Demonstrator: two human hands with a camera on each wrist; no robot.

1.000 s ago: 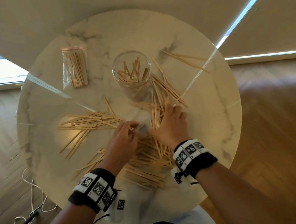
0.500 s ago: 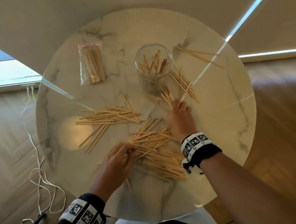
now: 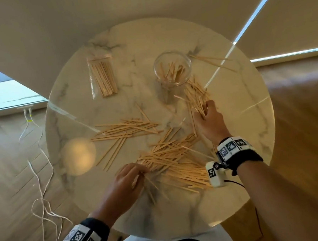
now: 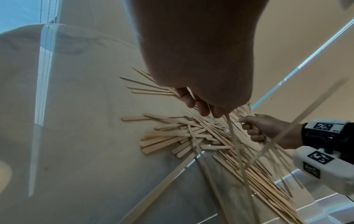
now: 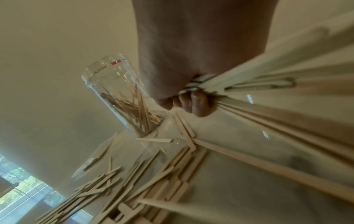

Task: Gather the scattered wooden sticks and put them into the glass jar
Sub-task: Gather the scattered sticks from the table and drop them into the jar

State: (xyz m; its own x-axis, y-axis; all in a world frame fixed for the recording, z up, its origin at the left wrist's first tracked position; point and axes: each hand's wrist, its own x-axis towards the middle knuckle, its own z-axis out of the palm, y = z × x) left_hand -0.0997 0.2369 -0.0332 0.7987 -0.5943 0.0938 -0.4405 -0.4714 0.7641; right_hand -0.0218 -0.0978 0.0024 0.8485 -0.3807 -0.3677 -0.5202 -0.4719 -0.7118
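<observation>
A clear glass jar [image 3: 172, 69] with several wooden sticks inside stands upright at the back of the round marble table [image 3: 245, 121]; it also shows in the right wrist view [image 5: 122, 97]. Just in front of the jar, my right hand [image 3: 206, 110] grips a bundle of sticks [image 3: 195, 95], fingers [image 5: 191, 104] curled round it. My left hand [image 3: 139, 175] pinches a few long sticks [image 4: 237, 151] at the left end of the near pile [image 3: 175, 162]. Another loose pile [image 3: 125, 131] lies mid-left, and a few sticks [image 3: 213, 61] lie right of the jar.
A clear plastic bag of sticks [image 3: 103, 77] lies at the back left of the table. White cables [image 3: 42, 196] trail over the wooden floor on the left. A light-coloured wall rises behind the table.
My right hand has moved away from the near pile toward the jar with a bundle of sticks. My left hand has drawn back to the near pile's left end and taken up a few sticks.
</observation>
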